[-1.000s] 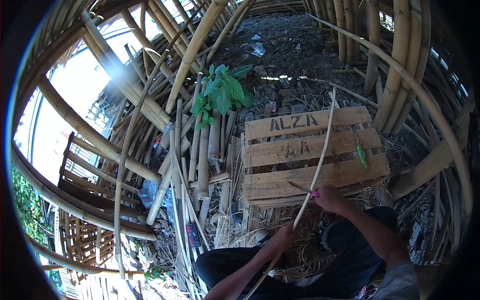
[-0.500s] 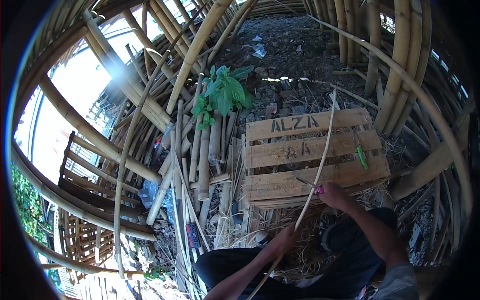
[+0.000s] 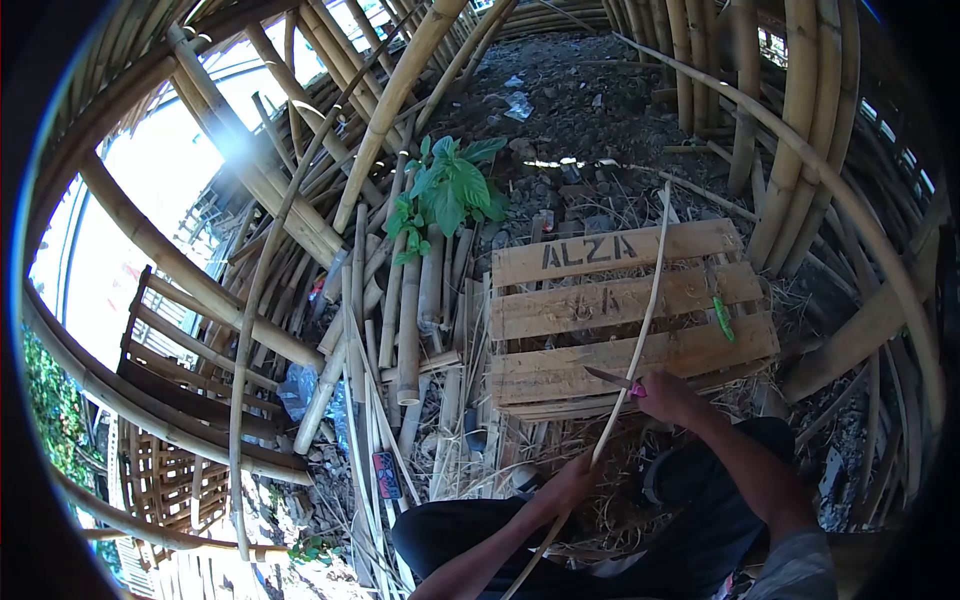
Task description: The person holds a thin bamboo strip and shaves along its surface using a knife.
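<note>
A long, thin bamboo strip (image 3: 640, 340) slants over the wooden crate (image 3: 560, 362) marked ALZA and down across my lap. My left hand (image 3: 570, 484) is closed round the strip's lower part, just in front of the crate. In my right hand (image 3: 666, 397) is a knife (image 3: 608, 377) with a pink handle, its blade pointing left across the strip near the crate's front edge. The blade looks close to the strip; whether they touch cannot be made out. On the crate's right side lies a bright green object (image 3: 723, 319).
Bamboo poles (image 3: 408, 340) and thin strips lie left of the crate, beside a leafy green plant (image 3: 450, 190). A red and black packet (image 3: 385, 475) rests near my knee. Upright bamboo posts (image 3: 795, 130) stand at the right, with a long curved pole in front.
The knife blade has shifted slightly and changed its tilt against the strip. Both hands keep their hold and have hardly moved.
</note>
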`<move>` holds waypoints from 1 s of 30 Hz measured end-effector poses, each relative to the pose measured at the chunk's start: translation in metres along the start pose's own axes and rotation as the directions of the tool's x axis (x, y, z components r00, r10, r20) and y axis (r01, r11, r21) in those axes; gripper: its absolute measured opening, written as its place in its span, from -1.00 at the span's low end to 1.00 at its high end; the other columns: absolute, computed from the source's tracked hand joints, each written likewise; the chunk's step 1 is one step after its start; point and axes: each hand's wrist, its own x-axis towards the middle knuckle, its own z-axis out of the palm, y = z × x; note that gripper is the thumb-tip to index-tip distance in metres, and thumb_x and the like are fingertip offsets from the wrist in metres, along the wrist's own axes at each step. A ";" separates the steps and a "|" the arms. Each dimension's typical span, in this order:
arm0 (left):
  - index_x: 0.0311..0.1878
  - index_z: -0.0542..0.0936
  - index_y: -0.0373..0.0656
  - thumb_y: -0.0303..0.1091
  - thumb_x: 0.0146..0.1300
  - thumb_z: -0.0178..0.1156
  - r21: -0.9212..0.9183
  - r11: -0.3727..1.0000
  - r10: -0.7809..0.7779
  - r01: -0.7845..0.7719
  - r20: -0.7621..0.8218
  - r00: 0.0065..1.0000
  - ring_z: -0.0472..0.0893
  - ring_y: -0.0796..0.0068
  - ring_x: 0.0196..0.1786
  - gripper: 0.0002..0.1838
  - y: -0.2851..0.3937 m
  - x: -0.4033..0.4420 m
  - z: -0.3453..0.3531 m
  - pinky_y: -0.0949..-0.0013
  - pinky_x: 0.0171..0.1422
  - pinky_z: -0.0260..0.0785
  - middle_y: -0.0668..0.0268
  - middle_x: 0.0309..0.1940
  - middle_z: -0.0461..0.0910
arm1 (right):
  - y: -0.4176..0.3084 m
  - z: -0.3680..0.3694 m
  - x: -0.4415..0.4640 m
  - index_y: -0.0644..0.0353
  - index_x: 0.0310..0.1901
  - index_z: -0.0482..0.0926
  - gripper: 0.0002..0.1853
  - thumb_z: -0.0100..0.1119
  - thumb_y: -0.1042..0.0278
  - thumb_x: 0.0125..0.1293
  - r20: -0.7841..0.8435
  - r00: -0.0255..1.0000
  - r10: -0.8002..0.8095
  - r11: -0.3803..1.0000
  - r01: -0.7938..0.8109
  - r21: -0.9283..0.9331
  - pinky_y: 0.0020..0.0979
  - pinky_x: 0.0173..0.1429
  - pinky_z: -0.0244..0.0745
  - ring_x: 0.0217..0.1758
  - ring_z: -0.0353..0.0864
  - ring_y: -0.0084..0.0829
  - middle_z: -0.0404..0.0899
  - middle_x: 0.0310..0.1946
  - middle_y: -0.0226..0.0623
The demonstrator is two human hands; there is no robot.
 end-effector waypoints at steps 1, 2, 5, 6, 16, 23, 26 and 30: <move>-0.01 0.37 -0.27 -0.17 0.38 -0.09 -0.026 0.999 0.038 -0.038 -0.011 0.999 0.39 0.55 -0.30 -0.66 0.000 -0.001 0.001 0.35 -0.14 0.31 0.29 -0.39 0.45 | -0.006 -0.003 -0.004 0.32 -0.43 0.57 -0.74 0.10 0.24 0.10 0.045 0.999 0.027 0.998 -0.030 0.047 -0.06 -0.15 0.47 -0.33 0.59 0.06 0.53 -0.55 0.10; -0.01 0.37 -0.27 -0.17 0.38 -0.09 -0.027 0.999 0.035 -0.035 -0.012 0.999 0.39 0.55 -0.30 -0.66 -0.001 -0.002 0.001 0.35 -0.14 0.31 0.29 -0.39 0.45 | -0.005 0.001 -0.003 0.32 -0.43 0.57 -0.74 0.10 0.24 0.10 0.047 0.999 0.027 0.998 -0.029 0.048 -0.06 -0.15 0.47 -0.33 0.59 0.06 0.53 -0.55 0.10; 0.00 0.36 -0.28 -0.17 0.38 -0.09 -0.078 0.997 0.008 -0.008 0.000 1.000 0.39 0.54 -0.28 -0.65 -0.005 -0.001 0.000 0.34 -0.12 0.31 0.28 -0.38 0.44 | -0.005 0.013 -0.002 0.33 -0.44 0.57 -0.72 0.08 0.22 0.11 0.133 0.990 -0.053 0.998 0.056 -0.019 -0.06 -0.16 0.48 -0.33 0.59 0.06 0.54 -0.54 0.11; 0.04 0.36 -0.30 -0.18 0.39 -0.08 -0.065 0.998 0.000 0.001 0.012 1.000 0.37 0.58 -0.22 -0.64 -0.008 0.000 -0.002 0.40 -0.09 0.29 0.31 -0.33 0.46 | -0.007 0.013 -0.002 0.32 -0.44 0.57 -0.72 0.08 0.22 0.11 0.147 0.986 -0.079 0.997 0.080 -0.004 -0.05 -0.16 0.48 -0.33 0.59 0.07 0.54 -0.53 0.12; 0.09 0.36 -0.29 -0.16 0.40 -0.07 -0.021 0.997 -0.069 0.069 0.018 0.997 0.37 0.62 -0.18 -0.61 0.007 -0.002 -0.004 0.45 -0.07 0.27 0.34 -0.27 0.48 | -0.008 0.011 -0.002 0.35 -0.44 0.57 -0.76 0.07 0.30 0.03 0.141 0.987 -0.071 0.996 0.077 -0.037 -0.09 -0.12 0.50 -0.28 0.61 0.03 0.57 -0.46 0.11; 0.08 0.36 -0.30 -0.18 0.39 -0.07 -0.040 0.999 -0.003 0.003 0.005 1.000 0.36 0.61 -0.20 -0.62 0.004 -0.003 -0.003 0.45 -0.09 0.27 0.35 -0.30 0.46 | -0.010 0.007 -0.003 0.35 -0.43 0.58 -0.75 0.06 0.30 0.03 0.163 0.984 -0.065 0.996 0.073 -0.048 -0.09 -0.12 0.50 -0.29 0.61 0.03 0.57 -0.46 0.12; 0.07 0.36 -0.30 -0.19 0.39 -0.06 -0.004 1.000 -0.023 0.023 0.017 1.000 0.36 0.60 -0.19 -0.63 0.008 -0.003 -0.004 0.45 -0.08 0.27 0.34 -0.29 0.47 | -0.011 0.005 -0.003 0.36 -0.42 0.58 -0.72 0.06 0.26 0.07 0.191 0.979 -0.069 0.995 0.080 -0.054 -0.09 -0.13 0.50 -0.30 0.61 0.03 0.57 -0.47 0.12; 0.06 0.36 -0.31 -0.19 0.39 -0.06 -0.014 0.998 -0.056 0.056 0.019 0.998 0.37 0.60 -0.20 -0.63 0.009 -0.004 -0.004 0.44 -0.08 0.28 0.32 -0.29 0.47 | -0.010 0.007 -0.003 0.37 -0.42 0.58 -0.69 0.05 0.22 0.11 0.197 0.978 -0.065 0.996 0.076 -0.051 -0.07 -0.14 0.50 -0.31 0.61 0.03 0.57 -0.49 0.12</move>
